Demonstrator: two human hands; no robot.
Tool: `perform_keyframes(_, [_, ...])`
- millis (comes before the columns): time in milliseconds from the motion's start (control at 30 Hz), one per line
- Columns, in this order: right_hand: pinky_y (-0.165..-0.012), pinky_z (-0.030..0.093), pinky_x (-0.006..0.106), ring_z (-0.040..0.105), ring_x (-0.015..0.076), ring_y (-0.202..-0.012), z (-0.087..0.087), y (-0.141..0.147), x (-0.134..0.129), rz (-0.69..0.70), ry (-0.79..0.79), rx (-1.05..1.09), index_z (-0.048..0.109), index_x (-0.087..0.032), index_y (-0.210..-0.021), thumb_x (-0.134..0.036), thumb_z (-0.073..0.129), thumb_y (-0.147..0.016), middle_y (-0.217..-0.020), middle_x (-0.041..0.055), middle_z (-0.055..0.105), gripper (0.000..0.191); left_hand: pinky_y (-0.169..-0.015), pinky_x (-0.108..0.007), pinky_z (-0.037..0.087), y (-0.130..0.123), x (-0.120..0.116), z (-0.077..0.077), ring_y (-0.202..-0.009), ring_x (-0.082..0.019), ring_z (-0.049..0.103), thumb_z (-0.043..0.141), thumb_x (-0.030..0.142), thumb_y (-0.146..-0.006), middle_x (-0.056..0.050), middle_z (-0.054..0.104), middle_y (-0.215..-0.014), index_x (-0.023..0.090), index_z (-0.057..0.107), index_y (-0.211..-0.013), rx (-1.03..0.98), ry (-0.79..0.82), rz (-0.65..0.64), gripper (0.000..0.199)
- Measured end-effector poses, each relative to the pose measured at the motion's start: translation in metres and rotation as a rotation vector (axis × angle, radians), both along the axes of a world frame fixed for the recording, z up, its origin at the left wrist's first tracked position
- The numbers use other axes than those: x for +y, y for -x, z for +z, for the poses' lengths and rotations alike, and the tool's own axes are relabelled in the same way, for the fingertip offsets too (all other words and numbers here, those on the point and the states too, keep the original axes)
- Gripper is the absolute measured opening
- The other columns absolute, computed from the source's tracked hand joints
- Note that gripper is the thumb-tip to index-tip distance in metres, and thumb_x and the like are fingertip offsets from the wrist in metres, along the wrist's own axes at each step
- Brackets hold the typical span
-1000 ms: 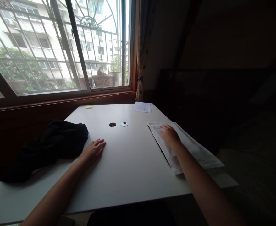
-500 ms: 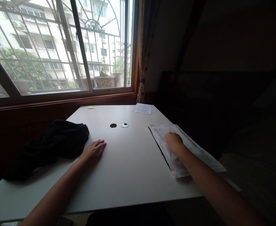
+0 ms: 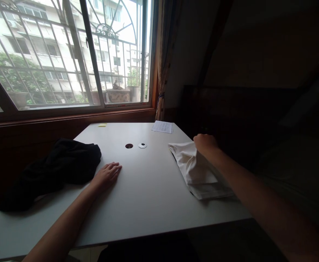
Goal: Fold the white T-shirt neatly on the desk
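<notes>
A white cloth piece, flat and bag-like with a dark edge along its left side, lies on the right part of the white table. My right hand is closed on its upper layer and lifts it, so folds run down from the fingers. The cloth's far right part is hidden behind my forearm. My left hand rests palm down on the table, fingers stretched out, holding nothing. Just left of it is a crumpled black cloth, apart from the fingertips.
Printed sheets of paper lie at the table's far edge. A yellow note is at the far left. Mid-table are a round cable hole and its round cover. Beyond stands a barred window with a tied curtain.
My right hand has risen away from me, pulling the white cloth's upper layer up into folds where it lay flat. My left hand stays in place. The view has shifted slightly.
</notes>
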State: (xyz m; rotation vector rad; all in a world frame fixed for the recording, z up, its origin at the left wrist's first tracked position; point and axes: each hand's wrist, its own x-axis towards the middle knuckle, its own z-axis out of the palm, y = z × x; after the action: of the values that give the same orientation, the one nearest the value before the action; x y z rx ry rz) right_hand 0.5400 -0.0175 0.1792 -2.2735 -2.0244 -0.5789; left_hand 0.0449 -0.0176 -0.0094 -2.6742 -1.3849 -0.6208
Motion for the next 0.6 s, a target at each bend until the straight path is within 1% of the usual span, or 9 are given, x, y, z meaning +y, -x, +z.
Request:
perform_keyframes(67, [-0.085,0.052,0.044,0.071,0.0353,-0.098,0.022,0.001,-0.001,0.006,-0.064,-0.036,0.077,-0.008,-0.094,-0.009,0.057,-0.089,-0.101,0.0244,0.073,0.021,-0.111,-0.050,0.045,0.000,0.000,0.000,-0.133,-0.031,0.053,0.043,0.029,-0.097,-0.009,0.061,-0.141,0.023,0.062,-0.137,0.002,0.003,-0.002,0.045])
perform_keyframes(133, [-0.085,0.051,0.040,0.071,0.0315,-0.097,0.046,0.006,-0.002,0.060,-0.186,-0.036,0.075,-0.010,-0.097,-0.014,0.057,-0.091,-0.103,0.0208,0.072,0.020,-0.111,-0.050,0.046,0.001,0.000,-0.001,-0.133,-0.031,0.053,0.044,0.028,-0.096,-0.008,0.061,-0.141,0.024,0.062,-0.137,-0.005,0.002,-0.002,0.044])
perform_keyframes(200, [-0.086,0.049,0.036,0.069,0.0265,-0.095,0.068,0.016,-0.003,0.165,-0.307,0.018,0.074,-0.011,-0.096,-0.018,0.058,-0.093,-0.101,0.0159,0.071,0.018,-0.111,-0.050,0.046,0.002,0.000,-0.002,-0.132,-0.031,0.053,0.045,0.028,-0.096,-0.008,0.061,-0.141,0.025,0.062,-0.137,-0.015,-0.003,-0.002,0.044])
perform_keyframes(267, [-0.087,0.047,0.031,0.066,0.0211,-0.094,0.087,0.031,-0.005,0.323,-0.387,0.120,0.072,-0.010,-0.096,-0.019,0.058,-0.093,-0.101,0.0124,0.070,0.017,-0.110,-0.049,0.046,0.002,0.000,-0.003,-0.132,-0.030,0.053,0.045,0.028,-0.097,-0.007,0.061,-0.141,0.026,0.063,-0.136,-0.022,-0.009,-0.006,0.043])
perform_keyframes(367, [-0.088,0.044,0.027,0.063,0.0159,-0.093,0.109,0.061,-0.006,0.598,-0.507,0.378,0.070,-0.006,-0.093,-0.018,0.059,-0.093,-0.097,0.0109,0.070,0.016,-0.109,-0.049,0.047,0.002,0.000,-0.003,-0.131,-0.030,0.054,0.046,0.028,-0.097,-0.008,0.062,-0.140,0.025,0.064,-0.135,-0.044,-0.011,-0.018,0.042])
perform_keyframes(433, [-0.087,0.046,0.027,0.064,0.0153,-0.091,0.121,0.082,-0.005,0.714,-0.595,0.561,0.070,-0.007,-0.092,-0.021,0.061,-0.092,-0.095,0.0085,0.070,0.017,-0.108,-0.050,0.048,0.002,0.000,-0.003,-0.130,-0.031,0.055,0.046,0.028,-0.097,-0.009,0.062,-0.139,0.024,0.064,-0.134,-0.057,-0.010,-0.023,0.042])
perform_keyframes(533, [-0.083,0.053,0.029,0.066,0.0163,-0.088,0.141,0.111,-0.001,0.813,-0.684,0.782,0.069,-0.023,-0.093,-0.029,0.066,-0.090,-0.093,-0.0006,0.070,0.007,-0.107,-0.051,0.049,0.002,0.002,-0.002,-0.127,-0.032,0.057,0.045,0.031,-0.099,-0.010,0.064,-0.138,0.024,0.066,-0.132,-0.075,-0.010,-0.035,0.040])
perform_keyframes(567, [-0.082,0.056,0.029,0.067,0.0166,-0.087,0.150,0.119,0.001,0.874,-0.711,0.890,0.067,-0.028,-0.091,-0.031,0.069,-0.089,-0.091,-0.0033,0.069,0.003,-0.107,-0.051,0.049,0.002,0.002,-0.002,-0.126,-0.031,0.058,0.045,0.032,-0.099,-0.009,0.064,-0.137,0.024,0.066,-0.131,-0.083,-0.010,-0.039,0.039])
perform_keyframes(600, [-0.082,0.058,0.030,0.067,0.0167,-0.087,0.159,0.126,0.003,0.959,-0.741,1.024,0.065,-0.031,-0.088,-0.031,0.071,-0.088,-0.089,-0.0049,0.068,0.006,-0.106,-0.050,0.049,0.003,0.002,-0.002,-0.126,-0.031,0.058,0.045,0.033,-0.100,-0.009,0.064,-0.136,0.024,0.067,-0.130,-0.094,-0.012,-0.043,0.038])
